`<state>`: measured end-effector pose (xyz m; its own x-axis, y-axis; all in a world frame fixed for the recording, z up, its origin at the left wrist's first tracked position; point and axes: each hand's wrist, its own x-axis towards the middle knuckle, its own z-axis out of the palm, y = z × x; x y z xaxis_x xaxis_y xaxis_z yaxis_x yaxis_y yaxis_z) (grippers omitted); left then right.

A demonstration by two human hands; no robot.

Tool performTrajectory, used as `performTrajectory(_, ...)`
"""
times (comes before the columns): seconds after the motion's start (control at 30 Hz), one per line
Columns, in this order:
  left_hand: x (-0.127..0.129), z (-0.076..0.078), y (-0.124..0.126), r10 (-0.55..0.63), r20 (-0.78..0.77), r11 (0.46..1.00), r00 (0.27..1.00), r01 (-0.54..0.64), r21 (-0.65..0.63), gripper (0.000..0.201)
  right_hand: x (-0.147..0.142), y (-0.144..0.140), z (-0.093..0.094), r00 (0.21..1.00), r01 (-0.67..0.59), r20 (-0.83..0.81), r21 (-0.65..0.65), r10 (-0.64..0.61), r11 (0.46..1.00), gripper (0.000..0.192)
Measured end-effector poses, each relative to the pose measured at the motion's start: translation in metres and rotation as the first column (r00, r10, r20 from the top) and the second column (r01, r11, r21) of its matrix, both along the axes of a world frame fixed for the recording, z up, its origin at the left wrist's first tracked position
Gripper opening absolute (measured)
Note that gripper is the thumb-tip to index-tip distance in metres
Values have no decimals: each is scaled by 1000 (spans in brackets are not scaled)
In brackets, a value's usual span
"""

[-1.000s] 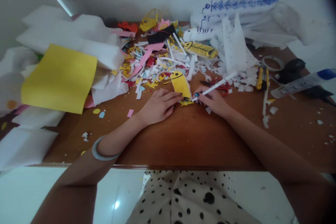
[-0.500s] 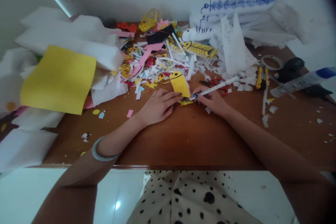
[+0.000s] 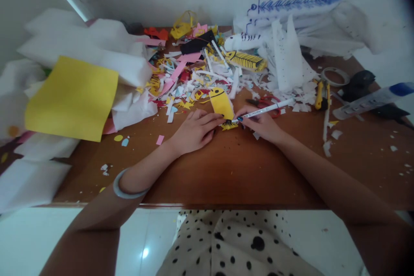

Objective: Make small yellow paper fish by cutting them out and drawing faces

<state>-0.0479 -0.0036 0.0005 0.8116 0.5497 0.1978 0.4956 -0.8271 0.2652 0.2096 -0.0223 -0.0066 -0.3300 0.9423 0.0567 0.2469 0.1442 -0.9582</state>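
A yellow paper fish lies on the table between my hands, with a black eye, a curved gill line and black strokes at its fringed tail. My left hand rests flat, fingers stretched out, their tips touching the fish's lower edge near the tail. My right hand is closed around a white marker, which slants up to the right. The marker's tip is at the dark strokes on the tail. Just behind my right hand are red-handled scissors, partly hidden.
Paper scraps pile up behind the fish. A yellow sheet lies on white foam at left. Another striped yellow fish lies at the back. Yellow cutter, tape roll and a clear blue-ended tube are at right.
The marker's tip has shifted slightly left along the fish's tail, and the marker lies a little lower in angle. My left hand and the fish have stayed in place.
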Motion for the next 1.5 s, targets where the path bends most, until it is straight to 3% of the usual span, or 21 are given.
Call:
performTrajectory(0.27,0,0,0,-5,-5,1000,1000,5,8,45,3,1,-4,996,-13,93,14,12,1000,22)
performTrajectory(0.8,0,0,-1,-2,-8,1000,1000,2,4,43,2,1,-2,999,-10,50,12,10,1000,25)
performTrajectory(1.0,0,0,-1,3,-11,1000,1000,-3,9,44,3,1,-3,992,-56,116,23,53,998,19)
performTrajectory(1.17,0,-1,0,-1,-15,1000,1000,1,19,43,1,0,2,1000,9,7,18,-9,1000,24)
performTrajectory(1.5,0,0,0,1,-1,1000,1000,-1,28,42,4,0,-5,997,40,68,15,-41,999,23)
